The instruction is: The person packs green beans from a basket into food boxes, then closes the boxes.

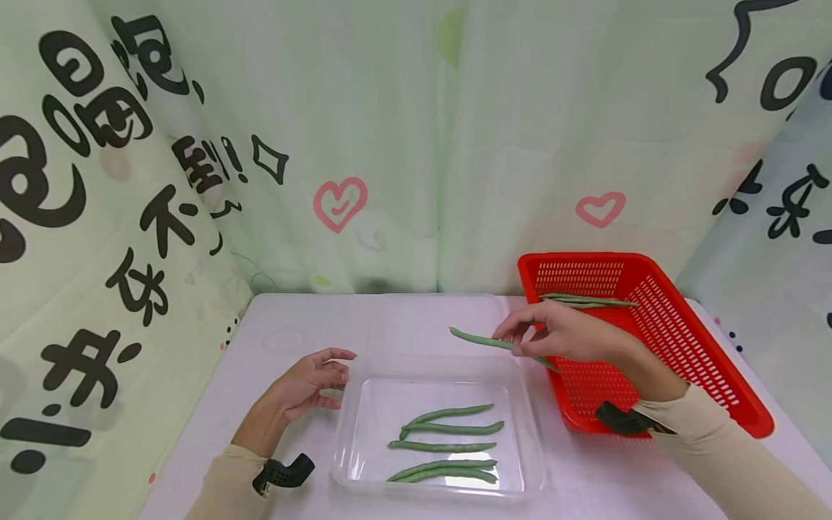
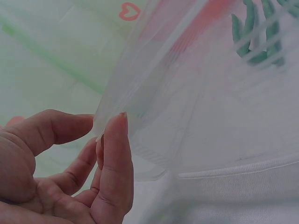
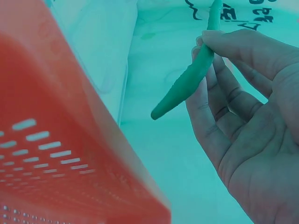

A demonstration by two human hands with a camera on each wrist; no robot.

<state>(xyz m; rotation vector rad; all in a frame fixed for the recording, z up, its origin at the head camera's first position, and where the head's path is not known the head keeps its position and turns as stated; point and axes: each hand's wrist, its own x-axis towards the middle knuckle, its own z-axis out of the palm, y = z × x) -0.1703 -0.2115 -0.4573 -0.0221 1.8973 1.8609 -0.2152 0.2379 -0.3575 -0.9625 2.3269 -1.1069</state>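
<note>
Over the front left part of the red basket [image 1: 702, 361], my right hand [image 1: 572, 334] pinches a green bean [image 1: 477, 339] between thumb and fingertips. The right wrist view shows the lower end of this bean [image 3: 182, 88] pointing down past the fingers. My left hand [image 1: 308, 386] is at the far left corner of a clear plastic container [image 1: 341, 448]. In the left wrist view its thumb and fingertips hold the container's edge [image 2: 112, 105]. Several green beans [image 1: 448, 428] lie crosswise on the container floor.
More green beans [image 1: 588, 301] lie at the far end of the red basket, to the right of the container. A white cloth covers the table [image 1: 299, 325]. Behind and beside it hang pale green curtains [image 1: 403, 144] with black writing and pink hearts.
</note>
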